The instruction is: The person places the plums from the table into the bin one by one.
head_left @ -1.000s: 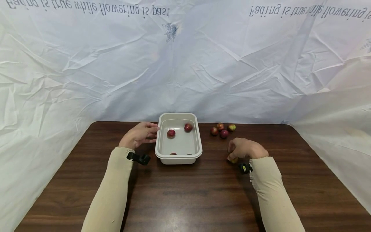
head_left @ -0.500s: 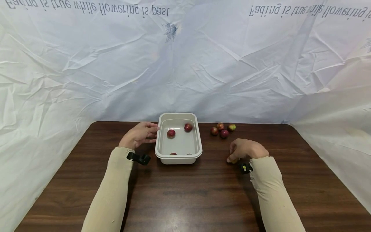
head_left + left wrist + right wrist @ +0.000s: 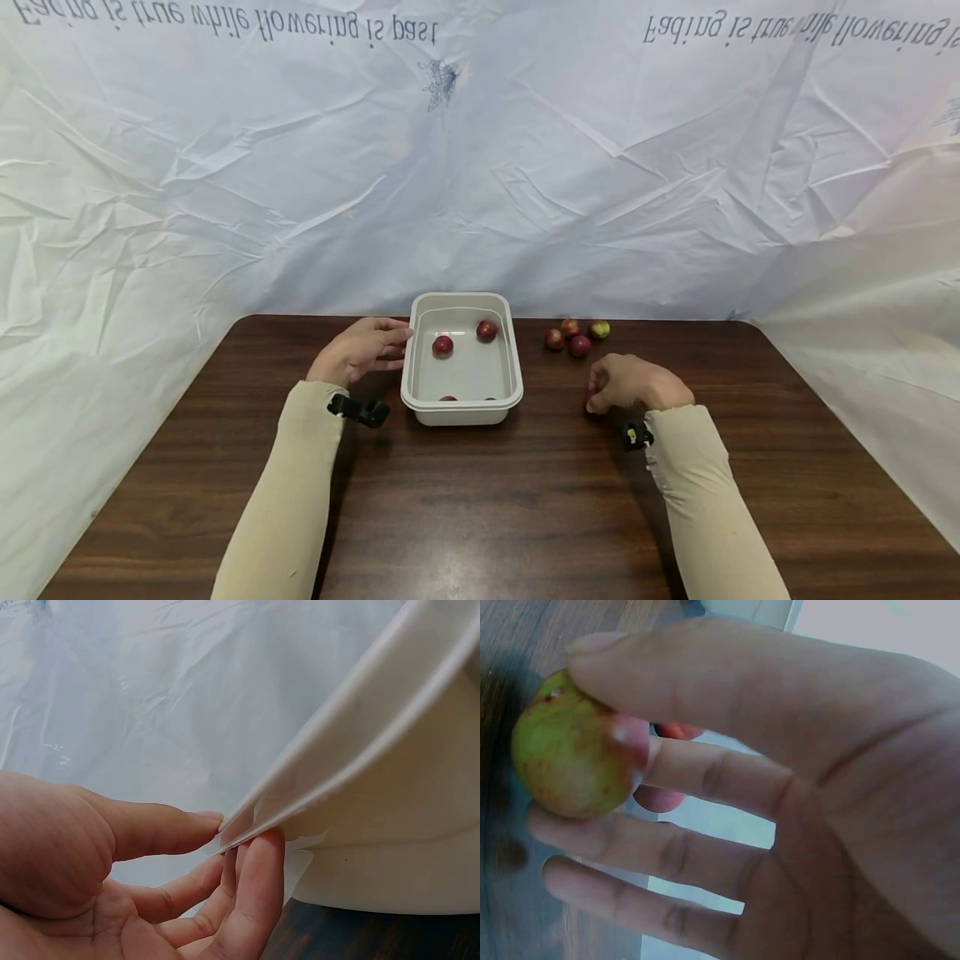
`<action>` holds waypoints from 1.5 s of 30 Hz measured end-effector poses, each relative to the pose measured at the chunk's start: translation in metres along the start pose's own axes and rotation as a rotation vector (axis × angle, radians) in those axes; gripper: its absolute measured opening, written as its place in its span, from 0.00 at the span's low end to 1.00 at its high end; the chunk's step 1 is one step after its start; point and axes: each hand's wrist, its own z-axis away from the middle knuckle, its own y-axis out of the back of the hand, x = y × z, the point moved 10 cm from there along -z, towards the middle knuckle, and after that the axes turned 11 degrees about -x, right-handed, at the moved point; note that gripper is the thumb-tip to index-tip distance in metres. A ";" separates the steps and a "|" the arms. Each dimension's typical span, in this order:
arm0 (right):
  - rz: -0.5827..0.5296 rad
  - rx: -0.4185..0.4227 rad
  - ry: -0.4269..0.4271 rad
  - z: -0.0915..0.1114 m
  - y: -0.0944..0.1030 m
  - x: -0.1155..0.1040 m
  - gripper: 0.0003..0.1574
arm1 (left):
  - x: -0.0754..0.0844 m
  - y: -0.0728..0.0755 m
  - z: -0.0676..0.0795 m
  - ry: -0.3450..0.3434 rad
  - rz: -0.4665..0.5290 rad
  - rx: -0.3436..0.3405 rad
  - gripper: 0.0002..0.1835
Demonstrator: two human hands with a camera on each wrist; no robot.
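Observation:
In the head view my left hand [image 3: 363, 348] is at the left side of a pale plastic tub [image 3: 426, 383]. The left wrist view shows the thumb on top of the tub's rim [image 3: 352, 742] and fingers underneath, pinching it. Two red plums lie farther in the tub, one on the left [image 3: 442, 346] and one on the right [image 3: 487, 331]; the tops of two more show at its near wall. My right hand [image 3: 633, 383], low over the table, pinches a yellow-green and red plum [image 3: 581, 754] between thumb and fingers; in the head view the hand hides it.
Beyond my right hand several loose plums [image 3: 580, 347] sit close together near the far edge of the brown wooden table [image 3: 465, 500]. A creased white sheet [image 3: 480, 192] with printed writing hangs right behind that edge.
The plum at my right hand showed beneath its fingers before and is now hidden behind them in the head view. That hand has shifted slightly; the left hand and tub stay put.

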 end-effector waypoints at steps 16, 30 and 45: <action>0.085 0.160 0.140 0.000 0.018 -0.017 0.05 | 0.000 0.001 0.001 -0.002 -0.018 -0.003 0.25; 0.106 0.323 0.244 0.007 0.031 -0.031 0.08 | 0.001 0.000 0.001 -0.002 -0.027 -0.007 0.24; 0.133 0.488 0.313 0.017 0.042 -0.054 0.07 | 0.002 -0.003 0.001 -0.019 -0.016 -0.020 0.25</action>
